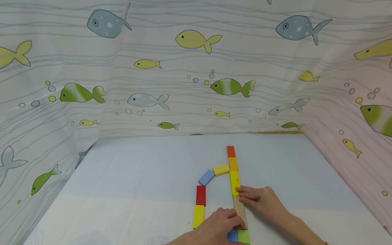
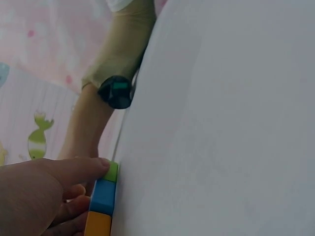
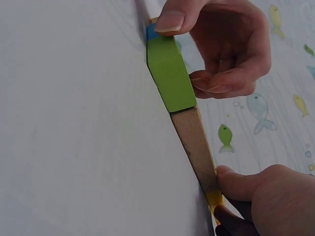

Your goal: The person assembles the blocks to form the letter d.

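A row of wooden blocks runs away from me: red-orange [image 1: 231,151], orange [image 1: 233,164], bright yellow [image 1: 234,180], plain wood [image 1: 240,208] and green [image 1: 244,236]. My left hand [image 1: 218,224] reaches over the near end, its thumb at the green block's near end and its fingers curled by the wood joint. Beside the green block sits a blue block [image 1: 232,235], partly under that hand. My right hand [image 1: 265,203] rests against the row's right side, with extended fingers touching the bright yellow and plain blocks. In the right wrist view its thumb lies along the plain block [image 3: 194,142].
A curved line of blocks lies left of the row: pale yellow [image 1: 221,169], blue [image 1: 206,177], red [image 1: 200,195] and yellow [image 1: 198,216]. The left forearm hides what lies nearer. Fish-patterned cloth [image 1: 183,78] hangs behind the pale tabletop [image 1: 137,170].
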`<state>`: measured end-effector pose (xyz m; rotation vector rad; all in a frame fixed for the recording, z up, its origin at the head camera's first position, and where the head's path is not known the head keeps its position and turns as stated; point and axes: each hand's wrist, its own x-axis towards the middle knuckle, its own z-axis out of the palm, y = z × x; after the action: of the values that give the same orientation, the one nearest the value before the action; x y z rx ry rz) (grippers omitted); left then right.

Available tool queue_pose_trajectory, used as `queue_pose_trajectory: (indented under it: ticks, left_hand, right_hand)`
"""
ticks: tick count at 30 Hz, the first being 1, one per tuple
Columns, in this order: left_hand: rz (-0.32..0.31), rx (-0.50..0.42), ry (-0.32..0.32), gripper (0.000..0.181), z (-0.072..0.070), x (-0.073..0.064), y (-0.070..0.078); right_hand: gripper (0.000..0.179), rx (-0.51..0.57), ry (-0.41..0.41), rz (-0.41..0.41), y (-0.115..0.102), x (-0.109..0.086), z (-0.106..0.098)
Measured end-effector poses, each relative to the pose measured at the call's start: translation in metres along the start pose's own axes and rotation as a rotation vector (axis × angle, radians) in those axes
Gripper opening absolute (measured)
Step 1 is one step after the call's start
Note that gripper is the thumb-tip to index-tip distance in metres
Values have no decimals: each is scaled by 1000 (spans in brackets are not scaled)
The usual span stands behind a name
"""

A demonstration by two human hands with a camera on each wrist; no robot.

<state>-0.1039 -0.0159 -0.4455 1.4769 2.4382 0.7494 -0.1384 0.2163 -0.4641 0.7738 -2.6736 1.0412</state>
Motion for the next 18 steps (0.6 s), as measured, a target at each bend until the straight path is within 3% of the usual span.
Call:
queue_pose_trajectory:
  ticks: [5, 14, 18]
  left_hand:
    - [-7, 2, -3, 36, 0, 0, -1]
    - [19, -29, 47, 33, 0, -3, -2]
    - [17, 30, 138, 29, -7, -5, 0]
  right_hand:
    - [19, 5, 12, -20, 2, 1, 1]
    - [21, 22, 22, -31, 1, 1, 1]
    - [21, 15, 70, -73, 0, 0, 1]
